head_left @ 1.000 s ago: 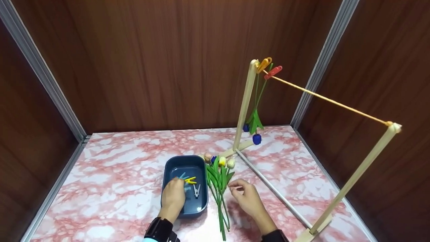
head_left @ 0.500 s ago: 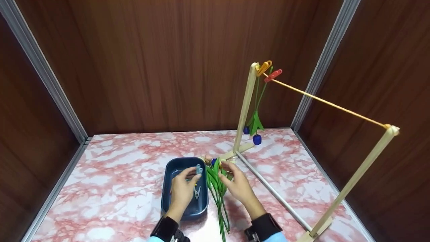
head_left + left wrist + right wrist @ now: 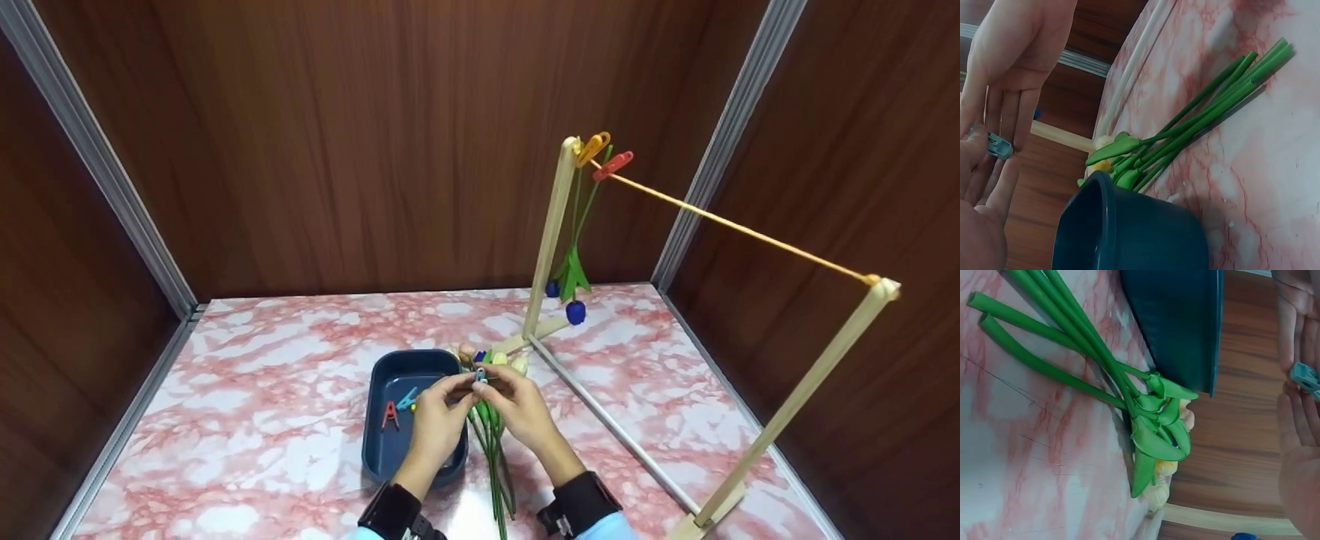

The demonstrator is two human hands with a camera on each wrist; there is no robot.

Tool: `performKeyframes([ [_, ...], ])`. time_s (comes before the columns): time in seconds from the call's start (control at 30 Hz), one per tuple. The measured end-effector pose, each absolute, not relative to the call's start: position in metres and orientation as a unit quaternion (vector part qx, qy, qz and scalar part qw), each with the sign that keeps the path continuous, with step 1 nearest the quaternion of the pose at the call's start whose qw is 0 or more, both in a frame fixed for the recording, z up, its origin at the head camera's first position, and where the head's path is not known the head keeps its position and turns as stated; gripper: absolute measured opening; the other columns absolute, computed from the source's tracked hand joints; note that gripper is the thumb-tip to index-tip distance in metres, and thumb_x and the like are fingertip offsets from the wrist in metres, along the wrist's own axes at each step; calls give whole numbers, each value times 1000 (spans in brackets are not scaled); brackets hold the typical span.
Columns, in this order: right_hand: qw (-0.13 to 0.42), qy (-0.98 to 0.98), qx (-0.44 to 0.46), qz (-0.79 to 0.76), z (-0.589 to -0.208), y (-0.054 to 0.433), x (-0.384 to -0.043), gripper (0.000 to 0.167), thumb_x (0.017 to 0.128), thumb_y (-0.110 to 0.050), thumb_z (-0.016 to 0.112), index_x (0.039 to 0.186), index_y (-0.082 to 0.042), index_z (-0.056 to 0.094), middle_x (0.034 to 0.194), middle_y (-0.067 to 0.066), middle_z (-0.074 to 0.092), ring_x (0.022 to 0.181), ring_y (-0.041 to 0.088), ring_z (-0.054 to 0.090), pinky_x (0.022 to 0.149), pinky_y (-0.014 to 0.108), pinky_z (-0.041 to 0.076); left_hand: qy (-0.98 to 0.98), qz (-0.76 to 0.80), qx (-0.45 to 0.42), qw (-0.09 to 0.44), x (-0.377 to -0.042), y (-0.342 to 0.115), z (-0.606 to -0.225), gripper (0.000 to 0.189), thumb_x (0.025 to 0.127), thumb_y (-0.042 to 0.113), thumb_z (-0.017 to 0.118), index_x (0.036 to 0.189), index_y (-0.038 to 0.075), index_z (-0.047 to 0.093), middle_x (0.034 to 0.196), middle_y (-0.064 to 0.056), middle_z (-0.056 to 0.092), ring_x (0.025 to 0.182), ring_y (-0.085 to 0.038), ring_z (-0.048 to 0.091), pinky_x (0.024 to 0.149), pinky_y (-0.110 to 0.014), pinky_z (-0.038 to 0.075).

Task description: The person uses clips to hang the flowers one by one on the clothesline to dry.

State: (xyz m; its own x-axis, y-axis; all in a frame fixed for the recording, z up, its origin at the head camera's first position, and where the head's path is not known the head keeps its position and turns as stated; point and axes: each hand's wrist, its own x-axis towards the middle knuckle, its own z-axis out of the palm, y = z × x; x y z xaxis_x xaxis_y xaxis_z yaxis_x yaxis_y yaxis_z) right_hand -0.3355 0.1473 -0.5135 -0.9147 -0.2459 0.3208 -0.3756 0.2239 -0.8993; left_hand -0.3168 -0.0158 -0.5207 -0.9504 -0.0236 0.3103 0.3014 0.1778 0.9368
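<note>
Left hand [image 3: 436,426] and right hand [image 3: 527,412] held together, light-blue clothespin [image 3: 481,375] pinched between fingertips of both. Long axis not clearly shown. Tulips [image 3: 491,450] laid below on worktop [image 3: 262,420], stems pointed toward person, dark tray [image 3: 396,375] just left. Strung cord [image 3: 739,225] placed higher, off to right; right hand nearer to it.

Left of the tub [image 3: 388,459] I can pass freely over the table [image 3: 247,420]; right of it, tulips [image 3: 1157,445], then the wooden frame [image 3: 550,240], block me.
</note>
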Motion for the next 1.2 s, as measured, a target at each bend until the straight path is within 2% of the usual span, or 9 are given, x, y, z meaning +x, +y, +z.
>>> performKeyframes([
  [0.23,54,-778,181,600,-508,152,-335,42,106,-14,71,140,9,66,134,30,72,113,32,79,89,17,60,-756,-636,-96,122,-316,-11,-517,29,99,6,78,127,2,78,117,-17,81,109,-30,80,92,-33,67],
  [0.5,78,-788,173,586,-504,156,-337,37,101,-13,77,133,5,74,137,27,72,114,36,79,90,19,61,-759,-630,-87,139,-318,-5,-516,29,98,15,81,124,4,80,114,-16,84,108,-30,81,91,-31,67],
  [0.63,95,-795,177,572,-503,158,-339,31,99,-15,79,126,2,79,129,22,75,110,25,76,90,20,61,-759,-629,-90,139,-318,-4,-518,28,97,13,82,123,3,80,114,-16,83,109,-32,80,92,-32,67],
  [0.73,100,-793,167,577,-501,161,-341,29,98,-14,81,122,1,80,123,21,78,104,13,75,89,20,60,-764,-624,-89,134,-318,-5,-518,24,97,9,81,120,6,81,115,-13,83,109,-30,80,91,-30,66],
  [0.87,118,-783,141,595,-498,167,-344,24,96,-9,82,117,1,82,117,23,80,91,2,73,81,18,59,-785,-597,-110,123,-316,-7,-521,18,96,2,79,114,5,82,112,-11,82,104,-26,79,88,-26,64],
  [1.0,135,-765,120,618,-495,172,-346,18,94,-3,82,111,3,83,108,25,81,83,0,71,75,16,57,-818,-544,-160,98,-311,-7,-525,14,95,0,78,108,4,83,106,-11,84,98,-22,79,86,-25,63],
  [1.2,154,-751,122,631,-495,176,-347,12,93,2,82,103,7,83,104,28,80,85,1,72,77,15,59,-878,-399,-235,119,-302,0,-536,14,89,-3,80,96,8,85,95,-6,85,88,-21,80,80,-31,65],
])
